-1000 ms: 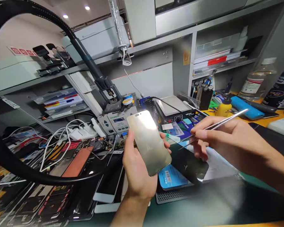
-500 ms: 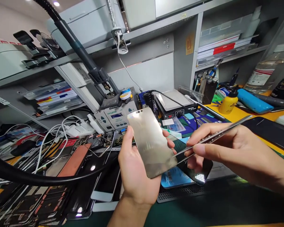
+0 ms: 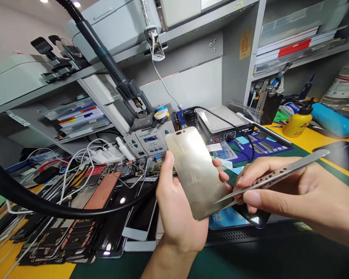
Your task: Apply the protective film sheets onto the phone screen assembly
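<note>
Tilted toward me, a thin, shiny, phone-sized metallic panel with small dark cutouts at its top edge rests in my left hand. The thumb presses its left edge and fingertips show along the right one. My right hand pinches silver tweezers with a row of holes in the shank. Their points lie over the lower right part of the panel; whether they touch it I cannot tell. Behind and below, a black glossy phone-like slab lies over a blue packet, partly hidden by my hands.
Several phones and phone parts cover the bench at left, crossed by a thick black cable. A soldering station and a flat heating plate stand behind. A yellow bottle and another black phone are at right.
The view has shifted, so the scene sits further right. The tweezer points have moved further over the panel's lower part, and the tweezers' rear end is turned more toward me. Both grips stay the same.
</note>
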A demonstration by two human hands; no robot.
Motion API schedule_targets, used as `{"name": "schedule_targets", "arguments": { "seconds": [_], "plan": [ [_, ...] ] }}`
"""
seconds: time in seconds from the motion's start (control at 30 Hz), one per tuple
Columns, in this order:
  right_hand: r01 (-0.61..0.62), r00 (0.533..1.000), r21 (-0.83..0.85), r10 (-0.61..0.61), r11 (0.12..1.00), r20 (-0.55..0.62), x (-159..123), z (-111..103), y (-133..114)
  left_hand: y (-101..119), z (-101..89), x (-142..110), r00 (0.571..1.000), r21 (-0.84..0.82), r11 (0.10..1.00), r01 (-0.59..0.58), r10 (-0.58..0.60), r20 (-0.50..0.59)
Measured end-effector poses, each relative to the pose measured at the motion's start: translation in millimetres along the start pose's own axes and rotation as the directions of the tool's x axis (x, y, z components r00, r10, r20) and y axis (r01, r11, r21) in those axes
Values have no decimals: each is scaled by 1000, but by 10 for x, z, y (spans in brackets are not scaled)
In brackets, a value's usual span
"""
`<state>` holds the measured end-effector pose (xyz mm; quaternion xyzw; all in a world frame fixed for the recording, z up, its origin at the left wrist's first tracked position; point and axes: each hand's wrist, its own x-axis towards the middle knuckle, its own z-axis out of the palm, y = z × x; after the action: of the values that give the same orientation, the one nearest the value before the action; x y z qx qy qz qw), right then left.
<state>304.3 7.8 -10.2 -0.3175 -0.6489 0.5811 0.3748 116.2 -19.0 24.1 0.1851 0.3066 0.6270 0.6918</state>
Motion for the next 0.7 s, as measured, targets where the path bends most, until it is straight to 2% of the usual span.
{"name": "schedule_targets", "arguments": {
  "seconds": [0.17,0.23,0.53,0.7],
  "plan": [
    [100,993,-137,-108,986,-56,-27,43,58,-7,-2,-1,999,-9,1000,4,-4,33],
    [124,990,-162,-133,979,-43,-31,59,42,-7,0,-1,999,-13,1000,15,-14,35],
    [144,988,-204,-151,968,-21,-20,76,-35,-7,0,-10,997,-8,999,49,-49,67],
    [146,984,-240,-166,960,-65,-18,127,-55,-5,0,-14,997,-23,998,53,-51,59]
  ]
}}
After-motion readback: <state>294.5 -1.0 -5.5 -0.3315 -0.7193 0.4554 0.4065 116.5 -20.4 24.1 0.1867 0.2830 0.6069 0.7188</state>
